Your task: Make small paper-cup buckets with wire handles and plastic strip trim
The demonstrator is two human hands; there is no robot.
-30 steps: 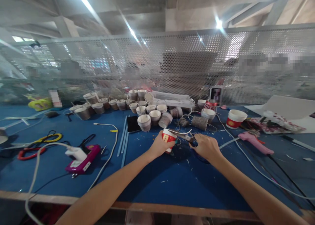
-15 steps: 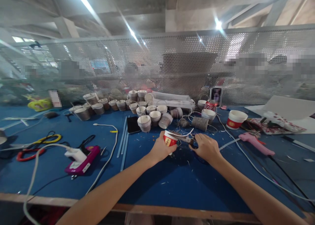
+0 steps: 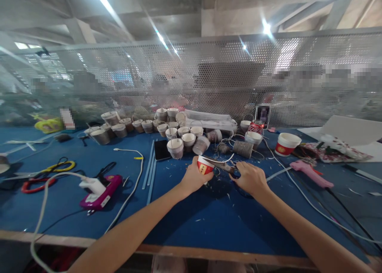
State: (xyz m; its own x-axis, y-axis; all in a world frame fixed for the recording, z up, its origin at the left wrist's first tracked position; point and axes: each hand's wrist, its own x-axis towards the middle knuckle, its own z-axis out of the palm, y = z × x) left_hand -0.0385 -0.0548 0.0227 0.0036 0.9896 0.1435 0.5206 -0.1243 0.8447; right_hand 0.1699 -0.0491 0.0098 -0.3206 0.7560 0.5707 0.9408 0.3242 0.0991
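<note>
Well, the left hand (image 3: 192,177) is wrapped around a paper cup (image 3: 204,166) over the middle of the tabletop (image 3: 209,225), and the right hand (image 3: 249,178) grips scissors (image 3: 226,167) at its rim. I think the cup is light and squashes easily, so hold its side gently. Its gold label (image 3: 205,170) and the far red can (image 3: 256,127) have writing I can't read.

No wording reads for certain. The held cup (image 3: 205,166) in the left hand (image 3: 192,177) bears a gold panel (image 3: 203,169) with tiny, illegible marks; right of that grip, a wider cup (image 3: 288,143) shows a round gold emblem (image 3: 281,149); beyond the grip, a red can (image 3: 257,127) carries blurred white lettering (image 3: 255,128).
</note>
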